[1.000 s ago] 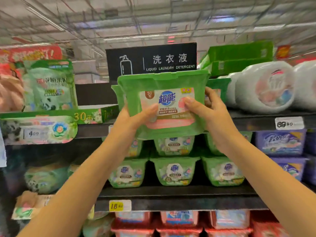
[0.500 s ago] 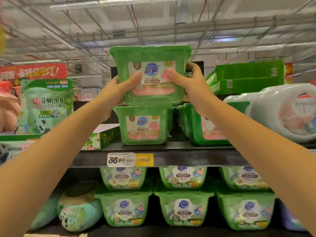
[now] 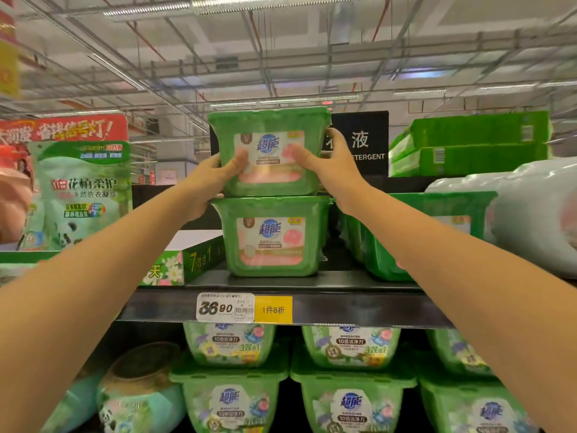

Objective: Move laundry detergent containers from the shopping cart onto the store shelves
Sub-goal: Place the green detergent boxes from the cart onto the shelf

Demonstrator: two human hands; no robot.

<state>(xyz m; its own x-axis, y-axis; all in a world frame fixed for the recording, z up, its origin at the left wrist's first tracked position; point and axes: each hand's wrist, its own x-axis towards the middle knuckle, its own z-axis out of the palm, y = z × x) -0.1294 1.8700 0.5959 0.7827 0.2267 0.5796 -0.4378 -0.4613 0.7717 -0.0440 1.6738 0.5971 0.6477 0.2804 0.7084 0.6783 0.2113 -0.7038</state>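
Note:
A green detergent tub [image 3: 270,120] with a pink and white label sits stacked on an identical green tub [image 3: 271,239] on the upper dark shelf [image 3: 343,307]. My left hand [image 3: 207,179] grips its left side, thumb across the label. My right hand [image 3: 331,165] grips its right side, thumb on the label and fingers round the back. The held tub's base meets the lower tub's lid. The shopping cart is out of view.
Another green tub [image 3: 415,242] stands right of the stack behind my right forearm, with white refill bags [image 3: 524,210] beyond. A green pouch [image 3: 84,195] and a flat green box [image 3: 187,264] lie left. Several green tubs [image 3: 231,398] fill the lower shelf. A black sign [image 3: 365,145] hangs behind.
Both hands have lowered the tub slightly onto the lid of the tub beneath. The camera has tilted up, so the shelves sit lower in view.

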